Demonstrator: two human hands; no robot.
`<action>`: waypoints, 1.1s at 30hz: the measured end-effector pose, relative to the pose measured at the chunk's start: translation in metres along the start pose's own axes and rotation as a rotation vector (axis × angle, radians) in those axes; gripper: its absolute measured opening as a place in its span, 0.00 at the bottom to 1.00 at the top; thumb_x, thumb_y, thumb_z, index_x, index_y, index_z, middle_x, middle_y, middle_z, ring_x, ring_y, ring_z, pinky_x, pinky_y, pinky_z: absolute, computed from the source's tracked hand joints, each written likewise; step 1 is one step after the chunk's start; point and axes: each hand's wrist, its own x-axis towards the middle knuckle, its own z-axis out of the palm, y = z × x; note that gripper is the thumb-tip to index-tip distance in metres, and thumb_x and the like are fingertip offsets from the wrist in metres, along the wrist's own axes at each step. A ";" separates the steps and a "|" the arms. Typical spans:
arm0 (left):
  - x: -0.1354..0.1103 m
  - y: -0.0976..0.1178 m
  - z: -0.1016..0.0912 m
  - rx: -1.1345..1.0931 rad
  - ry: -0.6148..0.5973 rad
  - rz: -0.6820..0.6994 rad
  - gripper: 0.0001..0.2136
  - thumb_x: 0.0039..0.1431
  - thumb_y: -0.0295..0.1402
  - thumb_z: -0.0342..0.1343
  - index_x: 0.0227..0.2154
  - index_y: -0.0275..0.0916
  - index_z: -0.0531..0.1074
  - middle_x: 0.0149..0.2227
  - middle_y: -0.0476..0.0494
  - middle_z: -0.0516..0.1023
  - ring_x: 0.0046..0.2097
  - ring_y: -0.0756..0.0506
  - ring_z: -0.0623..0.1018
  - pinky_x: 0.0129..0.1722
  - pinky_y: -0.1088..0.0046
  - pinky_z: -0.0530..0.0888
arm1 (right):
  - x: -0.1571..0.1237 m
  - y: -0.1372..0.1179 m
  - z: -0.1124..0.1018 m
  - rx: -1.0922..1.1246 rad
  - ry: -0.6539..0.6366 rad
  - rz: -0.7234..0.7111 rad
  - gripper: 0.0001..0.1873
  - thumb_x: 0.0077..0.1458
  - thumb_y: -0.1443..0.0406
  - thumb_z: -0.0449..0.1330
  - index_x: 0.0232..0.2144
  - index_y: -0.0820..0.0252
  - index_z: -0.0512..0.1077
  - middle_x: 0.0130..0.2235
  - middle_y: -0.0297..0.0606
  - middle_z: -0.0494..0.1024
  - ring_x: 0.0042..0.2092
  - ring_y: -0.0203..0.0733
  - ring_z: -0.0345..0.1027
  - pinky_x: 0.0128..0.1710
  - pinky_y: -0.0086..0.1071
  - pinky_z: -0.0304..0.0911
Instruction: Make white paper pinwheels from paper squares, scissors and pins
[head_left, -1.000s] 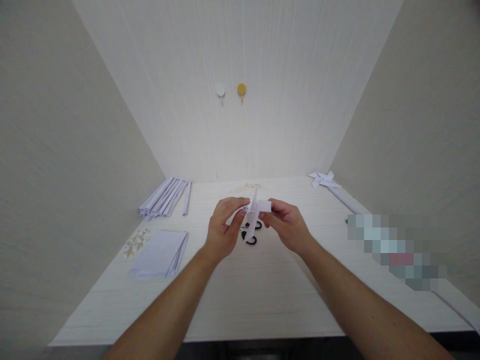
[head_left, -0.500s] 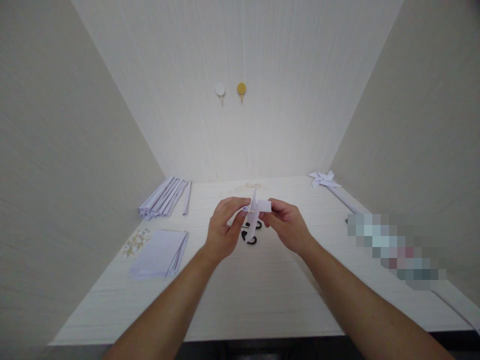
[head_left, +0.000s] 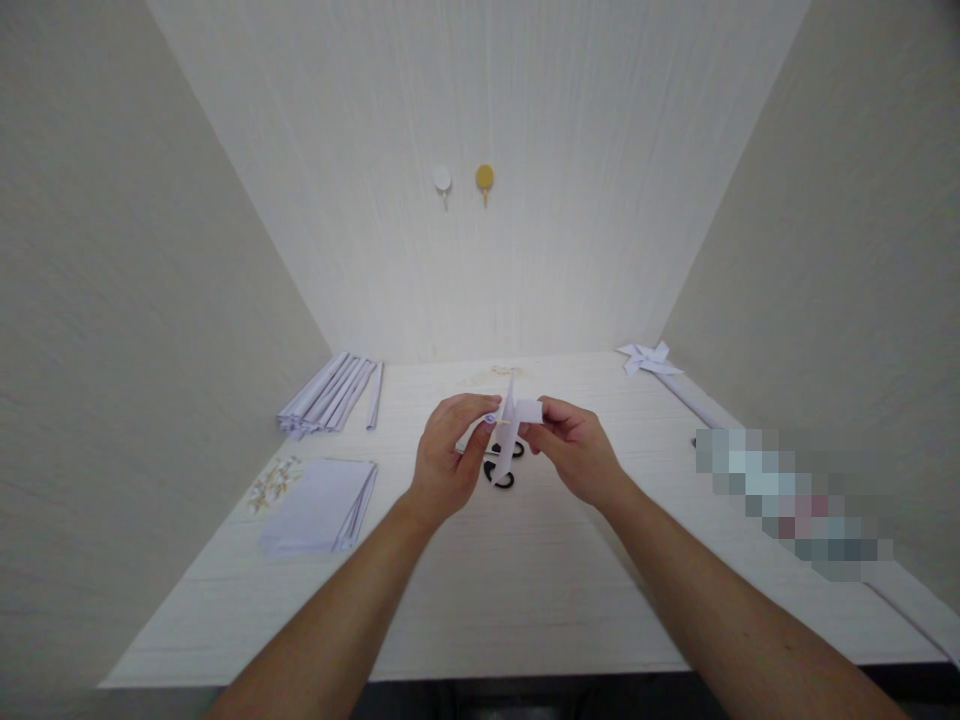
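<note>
In front of me, above the table, both hands hold white folded paper. My left hand [head_left: 448,455] pinches a rolled paper stick, whose round end [head_left: 491,417] shows by the thumb and forefinger. Right beside that end, a folded paper pinwheel [head_left: 506,440] stands edge-on to me, with a thin light pin at its middle. My right hand [head_left: 576,450] is closed on the pinwheel's right side, its fingertips partly hidden by a paper flap. Black-handled scissors [head_left: 502,480] lie on the table below, partly covered by the paper and the left hand.
At left lie several rolled paper sticks [head_left: 326,395], a stack of paper sheets [head_left: 319,505] and scattered small light pieces [head_left: 274,484]. Another paper pinwheel [head_left: 646,358] on a stick rests at back right. Two hooks, one white [head_left: 442,180], one yellow [head_left: 484,177], hang on the wall.
Almost nothing differs. Both hands keep their hold on the paper stick and pinwheel, and the view has shifted very slightly.
</note>
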 end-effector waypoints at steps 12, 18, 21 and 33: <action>0.000 -0.001 -0.002 0.121 0.013 0.028 0.10 0.67 0.31 0.54 0.48 0.43 0.75 0.45 0.41 0.82 0.49 0.42 0.77 0.52 0.59 0.74 | 0.000 0.001 -0.002 -0.022 -0.003 0.018 0.12 0.49 0.57 0.68 0.26 0.57 0.73 0.25 0.31 0.71 0.27 0.35 0.59 0.28 0.31 0.58; 0.000 -0.001 -0.002 0.130 0.028 0.048 0.11 0.65 0.27 0.56 0.49 0.43 0.74 0.45 0.41 0.81 0.49 0.43 0.77 0.52 0.59 0.73 | 0.001 0.001 -0.002 -0.025 0.006 0.015 0.11 0.50 0.57 0.67 0.26 0.57 0.73 0.26 0.32 0.72 0.27 0.35 0.60 0.28 0.32 0.58; 0.000 -0.001 -0.002 0.105 0.027 0.049 0.12 0.65 0.26 0.56 0.49 0.43 0.74 0.47 0.41 0.81 0.51 0.42 0.77 0.54 0.59 0.73 | 0.001 0.001 -0.001 -0.020 0.010 0.016 0.10 0.50 0.58 0.67 0.26 0.57 0.73 0.26 0.32 0.73 0.27 0.35 0.60 0.28 0.32 0.59; 0.000 -0.001 -0.002 0.102 0.000 0.038 0.12 0.65 0.26 0.55 0.49 0.43 0.73 0.48 0.41 0.81 0.52 0.42 0.76 0.55 0.58 0.72 | 0.001 0.001 -0.002 -0.045 0.014 0.028 0.10 0.50 0.58 0.66 0.26 0.58 0.73 0.25 0.31 0.72 0.27 0.34 0.60 0.27 0.31 0.58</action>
